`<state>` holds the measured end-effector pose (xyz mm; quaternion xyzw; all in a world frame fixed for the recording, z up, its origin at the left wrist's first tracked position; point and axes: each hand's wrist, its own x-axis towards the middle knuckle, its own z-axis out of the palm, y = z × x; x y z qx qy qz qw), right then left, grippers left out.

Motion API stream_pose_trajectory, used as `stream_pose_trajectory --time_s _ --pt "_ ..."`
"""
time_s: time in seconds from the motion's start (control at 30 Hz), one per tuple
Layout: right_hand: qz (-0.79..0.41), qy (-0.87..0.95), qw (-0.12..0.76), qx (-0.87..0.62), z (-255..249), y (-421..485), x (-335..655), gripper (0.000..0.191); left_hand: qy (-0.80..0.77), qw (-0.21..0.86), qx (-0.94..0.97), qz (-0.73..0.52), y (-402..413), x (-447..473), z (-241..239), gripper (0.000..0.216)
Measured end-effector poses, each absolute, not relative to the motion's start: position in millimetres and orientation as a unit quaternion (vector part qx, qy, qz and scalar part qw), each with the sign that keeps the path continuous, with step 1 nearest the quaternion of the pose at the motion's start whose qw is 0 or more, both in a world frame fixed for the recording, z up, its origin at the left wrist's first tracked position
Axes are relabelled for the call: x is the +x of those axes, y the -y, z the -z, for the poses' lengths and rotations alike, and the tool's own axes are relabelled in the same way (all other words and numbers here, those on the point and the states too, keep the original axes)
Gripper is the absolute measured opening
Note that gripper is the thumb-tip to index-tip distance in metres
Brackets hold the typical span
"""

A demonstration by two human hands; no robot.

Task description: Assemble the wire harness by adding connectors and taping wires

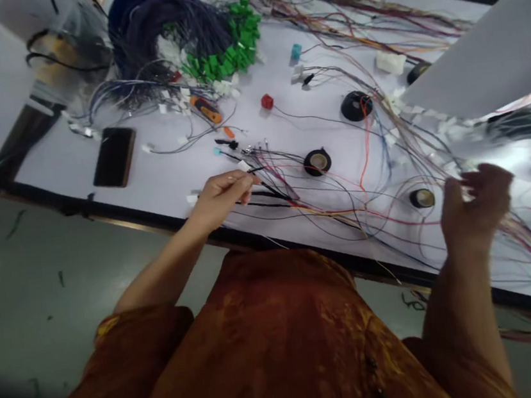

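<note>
Two hands of ours flank one wire bundle (pixel 299 204) on the table (pixel 163 176); its long axis runs from just beside our left hand (pixel 226 194), the nearer one, toward our right hand (pixel 477 205). Our left pinches one thin wire (pixel 258 169); our right is half-curled (we cannot tell whether it grips anything). Between them lie two tape rolls (pixel 318 162); beyond, one red connector (pixel 267 101); left of our left, one phone (pixel 114 157).

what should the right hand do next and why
Probably move over to the left hand: the right hand is well apart, beyond a tape roll, while the left alone seems to pinch thin wires, which a second hand could steady.
</note>
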<state>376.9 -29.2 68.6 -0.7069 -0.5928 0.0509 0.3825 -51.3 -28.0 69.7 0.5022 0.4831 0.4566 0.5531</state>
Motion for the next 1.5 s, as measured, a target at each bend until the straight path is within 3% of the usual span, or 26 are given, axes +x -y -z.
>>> stream_pose_trajectory --time_s 0.1,0.2,0.3,0.43,0.53,0.7,0.83,0.97,1.5 --pt "-0.229 0.773 0.328 -0.493 -86 11 263 0.041 -0.467 0.533 0.565 -0.423 28 -49 -85 0.034" --pt "-0.41 0.819 0.212 -0.342 -83 -3 157 0.05 -0.466 0.53 0.578 -0.409 27 -72 -91 0.039" --pt "-0.464 0.802 0.192 -0.324 -67 -15 103 0.035 -0.548 0.444 0.605 -0.37 39 -122 -77 0.045" --pt "-0.505 0.772 0.21 -0.324 -45 -24 85 0.011 -0.679 0.263 0.663 -0.174 69 -171 -37 0.021" --pt "-0.538 0.748 0.222 -0.319 -34 -24 72 0.005 -0.697 0.214 0.658 -0.187 81 -175 -12 0.021" --pt "-0.561 0.736 0.235 -0.297 -28 -17 47 0.008 -0.661 0.321 0.584 -0.345 78 -170 -12 0.013" --pt "-0.584 0.717 0.248 -0.287 -35 -16 43 0.01 -0.582 0.47 0.434 -0.502 70 -162 -27 0.026" --pt "-0.585 0.699 0.293 -0.29 -47 -14 49 0.012 -0.501 0.552 0.301 -0.594 59 -144 -30 0.031" --pt "-0.534 0.718 0.317 -0.314 -62 -4 64 0.026 -0.462 0.586 0.215 -0.629 48 -106 -18 0.047"
